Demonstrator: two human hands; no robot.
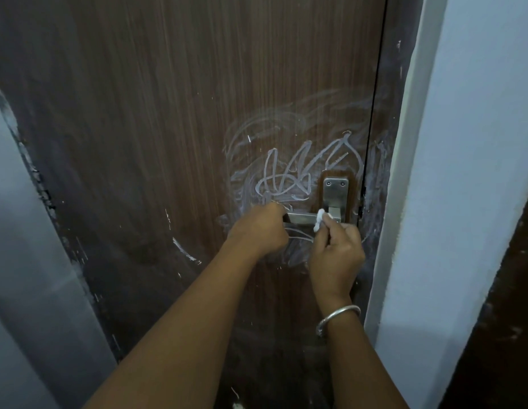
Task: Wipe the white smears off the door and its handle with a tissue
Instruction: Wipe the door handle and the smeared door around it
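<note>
Wiping the handle (298,218) rn; door (168,113) panel not done yet. Steadying it w/ left hand (256,228), grip clenched round the handle's left end. Pinching a balled-up tissue (318,220) in right hand (336,252), grip grasping it btwn thumb & fingertips, pressing it vs the handle's right part, just beside the pivot, touching the metal. Wearing a silver bangle (338,317) on that wrist.

Re the backplate (335,190): mostly clean steel, w/ a bare brown patch of door right around it. Can't tell re residue under the left grip or on the handle's underside, both hidden.

Plenty left to do, judging by the panel: thick white smears (286,175) in loops just above & left of the handle, fainter swirled haze further up & out, more streaks below the handle btwn the hands. Also a chalky band along the door edge & frame (383,172) to the right.

Next move, prob: drag the tissue leftwards along the handle toward the left grip, then shift that grip off to reach the covered end too. Calls for firm pressure & a fresh face of tissue, to avoid just spreading the white around. After that, up onto the loops above. Careful re pushing the handle down: could unlatch the door.
</note>
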